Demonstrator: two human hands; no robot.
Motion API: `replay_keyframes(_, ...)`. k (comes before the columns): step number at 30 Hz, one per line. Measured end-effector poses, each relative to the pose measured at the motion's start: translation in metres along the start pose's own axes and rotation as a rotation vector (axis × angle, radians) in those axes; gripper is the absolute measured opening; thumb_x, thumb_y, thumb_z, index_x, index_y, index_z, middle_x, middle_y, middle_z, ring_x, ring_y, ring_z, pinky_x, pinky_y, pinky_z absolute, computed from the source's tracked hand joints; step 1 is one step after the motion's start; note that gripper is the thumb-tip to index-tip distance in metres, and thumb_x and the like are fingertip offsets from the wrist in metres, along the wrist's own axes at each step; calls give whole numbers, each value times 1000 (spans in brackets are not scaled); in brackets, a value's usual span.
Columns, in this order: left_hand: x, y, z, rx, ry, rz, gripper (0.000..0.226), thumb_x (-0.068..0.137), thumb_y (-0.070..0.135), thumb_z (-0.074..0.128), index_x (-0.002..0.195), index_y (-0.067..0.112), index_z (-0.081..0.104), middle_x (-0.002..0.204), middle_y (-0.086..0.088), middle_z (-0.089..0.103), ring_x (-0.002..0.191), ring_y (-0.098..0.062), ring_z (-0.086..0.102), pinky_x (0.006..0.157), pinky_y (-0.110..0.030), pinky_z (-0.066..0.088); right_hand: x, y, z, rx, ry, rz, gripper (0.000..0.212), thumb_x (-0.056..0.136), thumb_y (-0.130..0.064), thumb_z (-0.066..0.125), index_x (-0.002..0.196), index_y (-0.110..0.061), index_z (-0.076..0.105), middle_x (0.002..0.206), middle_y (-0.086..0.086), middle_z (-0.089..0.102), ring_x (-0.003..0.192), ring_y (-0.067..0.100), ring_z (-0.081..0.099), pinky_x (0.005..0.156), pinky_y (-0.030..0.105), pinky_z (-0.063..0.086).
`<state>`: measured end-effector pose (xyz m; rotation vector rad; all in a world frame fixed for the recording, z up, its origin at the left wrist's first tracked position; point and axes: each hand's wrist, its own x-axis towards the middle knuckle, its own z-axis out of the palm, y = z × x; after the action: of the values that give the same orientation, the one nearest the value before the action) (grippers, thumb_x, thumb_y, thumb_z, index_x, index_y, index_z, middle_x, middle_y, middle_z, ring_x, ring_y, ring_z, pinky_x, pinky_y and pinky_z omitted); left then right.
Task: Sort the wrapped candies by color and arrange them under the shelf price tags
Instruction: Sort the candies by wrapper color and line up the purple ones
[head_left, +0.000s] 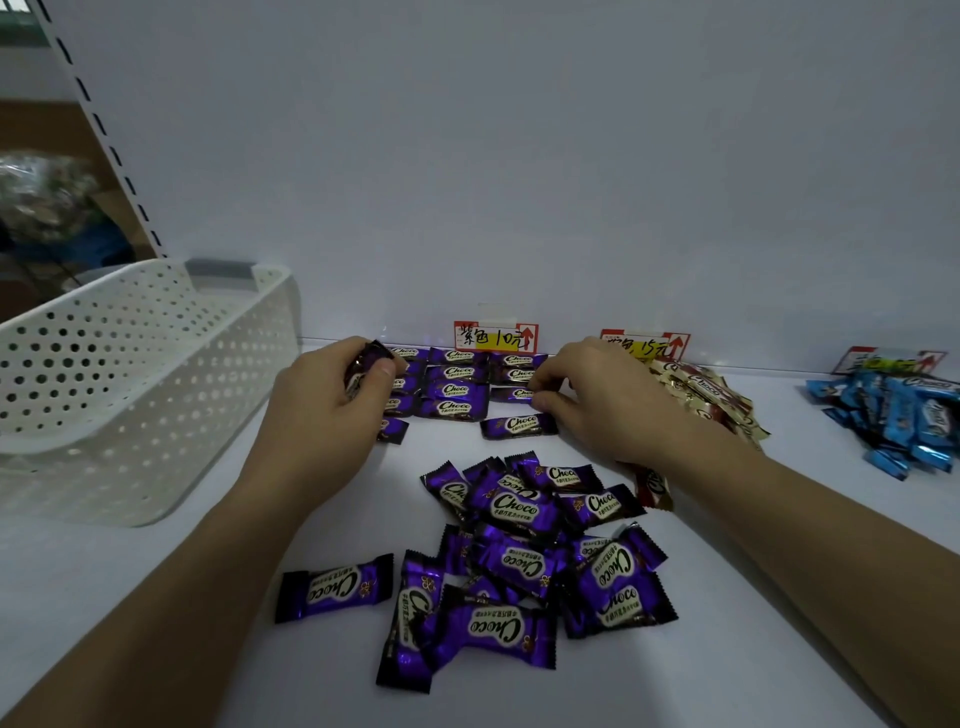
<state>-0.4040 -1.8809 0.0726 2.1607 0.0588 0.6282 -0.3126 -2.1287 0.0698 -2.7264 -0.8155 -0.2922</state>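
Left hand (332, 387) gripping purple candy (373, 357), right hand (597, 400) curled at purple rows (457, 389) — grip unclear, loose pile (519, 561) nearer

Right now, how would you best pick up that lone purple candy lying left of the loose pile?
Probably pinch the lone purple candy across its plump middle from above: it lies flat, clear of the pile, with thin crimped ends.

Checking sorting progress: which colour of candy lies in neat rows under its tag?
The purple rows; the beige pile and blue pile are loose heaps.
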Motion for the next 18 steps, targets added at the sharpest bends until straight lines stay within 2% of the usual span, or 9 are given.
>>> replay_keyframes(3, 2, -2, -1, -4, 7, -19, 19, 101, 25, 55, 94, 22, 72, 76, 19, 71, 74, 0, 66, 63, -28, 48, -2, 0, -1, -44, 91, -34, 21, 100, -28, 55, 96, -20, 73, 90, -2, 69, 87, 19, 57, 77, 39, 49)
replay_keyframes(7, 2, -1, -1, 2, 2, -28, 19, 101, 26, 55, 94, 23, 72, 74, 19, 70, 72, 1, 66, 62, -28, 47, 1, -2, -4, 44, 55, -28, 21, 101, -19, 54, 105, -13, 74, 98, 2, 72, 90, 21, 64, 79, 35, 50)
replay_keyframes(11, 1, 0, -1, 12, 1, -24, 18, 101, 25, 55, 95, 22, 72, 74, 22, 69, 73, 2, 66, 61, -28, 47, 1, 0, 4, 27, 73, 0, 22, 101, -25, 55, 108, -19, 75, 101, 1, 70, 91, 20, 63, 76, 32, 47)
replay_keyframes(14, 1, 0, -2, 12, -5, -21, 19, 101, 26, 54, 94, 22, 72, 77, 19, 70, 72, -5, 67, 66, -39, 54, 0, 4, 2, 21, 166, 10, 16, 99, -28, 60, 101, -25, 75, 94, -5, 63, 82, 13, 55, 70, 28, 38)
replay_keyframes(18, 1, 0, -3, -7, -10, -31, 19, 102, 26, 54, 94, 22, 71, 76, 13, 72, 73, -7, 69, 69, -45, 58, -5, 1, 1, 63, 101, -31, 13, 95, -34, 66, 97, -29, 79, 94, -11, 70, 84, 9, 59, 76, 31, 48)
